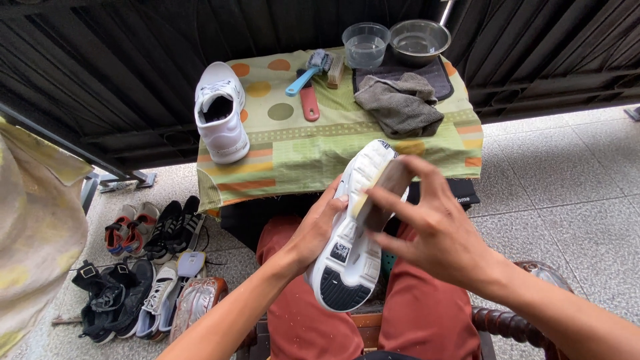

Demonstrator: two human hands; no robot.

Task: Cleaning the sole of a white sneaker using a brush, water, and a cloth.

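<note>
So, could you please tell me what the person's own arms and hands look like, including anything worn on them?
Both forearms are bare up to the frame edge, with no sleeves in view. The left hand and right hand wear no gloves, and no rings, watch or bracelets show on them. The only clothing in view is rust-red trousers on the lap.

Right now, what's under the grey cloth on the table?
The grey cloth lies partly on a dark mat, over the patterned tablecloth. Whatever else sits beneath its folds is covered.
</note>
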